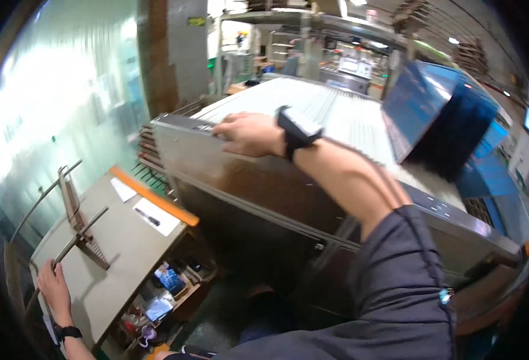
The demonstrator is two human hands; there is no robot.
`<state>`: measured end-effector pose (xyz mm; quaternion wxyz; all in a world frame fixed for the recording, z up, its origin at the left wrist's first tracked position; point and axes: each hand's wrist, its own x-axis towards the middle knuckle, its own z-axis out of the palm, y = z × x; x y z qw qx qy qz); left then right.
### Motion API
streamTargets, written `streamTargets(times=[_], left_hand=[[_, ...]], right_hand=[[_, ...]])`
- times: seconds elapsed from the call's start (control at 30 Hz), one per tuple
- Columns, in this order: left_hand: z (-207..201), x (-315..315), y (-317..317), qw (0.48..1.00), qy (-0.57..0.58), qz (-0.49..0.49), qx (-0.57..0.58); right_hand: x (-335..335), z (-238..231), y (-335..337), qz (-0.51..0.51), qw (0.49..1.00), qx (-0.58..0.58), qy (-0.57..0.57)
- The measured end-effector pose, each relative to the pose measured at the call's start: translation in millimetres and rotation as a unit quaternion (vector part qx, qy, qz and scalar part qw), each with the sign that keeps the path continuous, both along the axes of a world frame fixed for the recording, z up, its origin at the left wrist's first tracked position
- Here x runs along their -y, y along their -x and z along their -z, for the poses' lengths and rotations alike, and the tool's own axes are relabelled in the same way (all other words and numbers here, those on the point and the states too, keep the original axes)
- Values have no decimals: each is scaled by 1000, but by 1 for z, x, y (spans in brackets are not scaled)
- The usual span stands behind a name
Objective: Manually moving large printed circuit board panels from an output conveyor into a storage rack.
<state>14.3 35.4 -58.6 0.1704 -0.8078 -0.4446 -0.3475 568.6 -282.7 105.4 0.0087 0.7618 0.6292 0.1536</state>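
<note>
My left hand [53,288] is closed around a thin metal rod [71,245], over the near left part of a grey-topped table [129,231]. The rod joins a notched metal bar [93,251], part of a rod frame whose far end rises near the plastic curtain. My right hand [246,133] reaches across to the left end of a metal side panel [240,171], its fingers stretched out at the panel's top edge by what look like small controls. Nothing shows in this hand; whether the fingertips touch the panel is unclear. A dark watch [300,129] sits on the right wrist.
Behind the panel runs a wide white roller or belt bed [330,114]. A blue box-like guard with dark hanging strips [456,126] stands over its right side. White paper with a pen [150,219] lies by the table's orange edge [156,195]; a cluttered shelf [168,288] sits below. A translucent curtain [66,102] hangs left.
</note>
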Motion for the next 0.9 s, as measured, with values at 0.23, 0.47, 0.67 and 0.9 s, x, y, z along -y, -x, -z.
streamTargets(times=[0.23, 0.47, 0.67, 0.9], left_hand=[[9, 47, 4, 1000, -6, -23, 19], [-8, 103, -9, 1000, -20, 18, 7], [-26, 135, -12, 999, 50, 10, -3], [-30, 141, -15, 1000, 26, -7, 0]], right_hand=[[96, -59, 15, 57, 965, 17, -254], [284, -112, -57, 129, 716, 412, -549], [352, -107, -58, 281, 586, 421, -633], [348, -103, -108, 416, 566, 117, -702]])
